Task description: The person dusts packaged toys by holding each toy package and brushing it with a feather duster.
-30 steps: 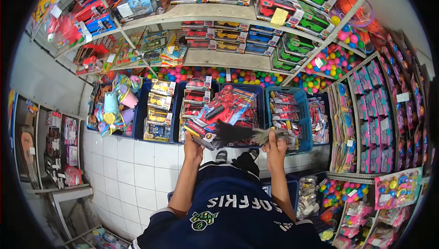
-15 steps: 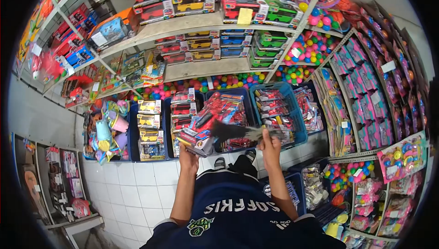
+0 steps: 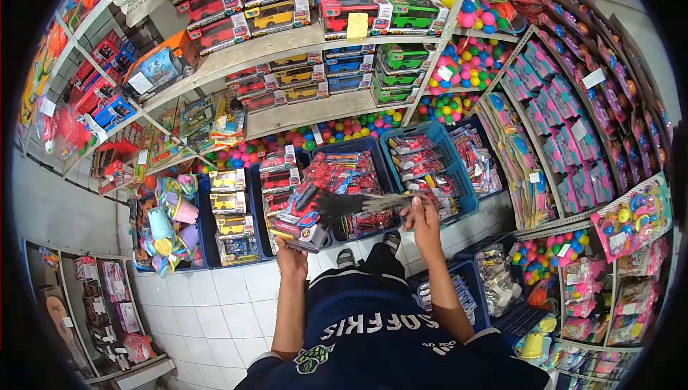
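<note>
My left hand (image 3: 292, 257) grips the near end of a boxed red toy (image 3: 304, 234), tilted over the front of the crates. In my right hand (image 3: 423, 219) is the handle of a feather duster (image 3: 344, 205). The duster's dark, feathery end points left and overlaps the upper right part of the box in view; I cannot tell whether it touches. Just beyond the hands, a dark blue crate (image 3: 376, 148) holds packaged red toys.
A teal crate (image 3: 469, 200) of packaged toys stands at the right. Boxed yellow cars (image 3: 228, 204) fill a crate at the left, beside pastel buckets (image 3: 183, 211). Shelving (image 3: 294, 114) with boxed toy vehicles rises behind. White floor tiles (image 3: 236, 293) lie below.
The view has shifted a little, moving the shelves left in the picture. The duster's feathery end has moved left and is nearer the box's side. Both hands keep their holds.
</note>
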`<state>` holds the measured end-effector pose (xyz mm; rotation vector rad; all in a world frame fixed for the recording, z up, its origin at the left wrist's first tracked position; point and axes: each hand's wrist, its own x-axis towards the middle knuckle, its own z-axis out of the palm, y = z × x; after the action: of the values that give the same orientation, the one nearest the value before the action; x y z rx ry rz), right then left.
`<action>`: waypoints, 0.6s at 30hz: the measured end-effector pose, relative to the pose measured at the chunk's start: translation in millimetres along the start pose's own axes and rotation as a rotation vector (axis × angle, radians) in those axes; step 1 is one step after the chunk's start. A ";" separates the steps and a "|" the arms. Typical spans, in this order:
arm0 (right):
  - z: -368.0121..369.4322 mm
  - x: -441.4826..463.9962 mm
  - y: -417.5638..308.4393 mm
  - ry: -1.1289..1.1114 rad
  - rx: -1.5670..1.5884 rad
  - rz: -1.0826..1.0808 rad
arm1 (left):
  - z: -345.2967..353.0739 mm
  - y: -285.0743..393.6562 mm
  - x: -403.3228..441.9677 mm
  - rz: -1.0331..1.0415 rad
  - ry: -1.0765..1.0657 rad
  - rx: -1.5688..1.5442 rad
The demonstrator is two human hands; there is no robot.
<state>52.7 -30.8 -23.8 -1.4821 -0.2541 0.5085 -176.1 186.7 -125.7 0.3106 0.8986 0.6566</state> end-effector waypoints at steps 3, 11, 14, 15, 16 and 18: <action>0.7 -4.5 -4.5 -0.006 0.034 -0.044 | -1.2 0.1 -2.2 -0.019 0.008 0.006; -2.2 -8.9 -12.2 0.103 0.047 -0.262 | 2.9 -5.1 -8.5 -0.042 -0.011 -0.042; -3.1 -10.6 -12.4 0.078 0.062 -0.180 | 0.0 -8.8 -9.2 -0.080 -0.006 -0.070; -4.5 -13.3 -9.5 0.074 0.065 -0.171 | 0.4 -9.9 -10.9 -0.059 0.020 -0.072; -5.6 -16.6 -6.8 -0.009 0.064 -0.134 | -3.3 -9.9 -9.3 -0.079 0.014 -0.109; -3.3 -22.3 -4.4 -0.095 0.093 -0.063 | -7.7 -10.9 -5.0 -0.082 0.012 -0.171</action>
<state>35.5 -44.3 -16.5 -1.3575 -0.3465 0.5341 -180.2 175.0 -132.8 0.1164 0.8560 0.6549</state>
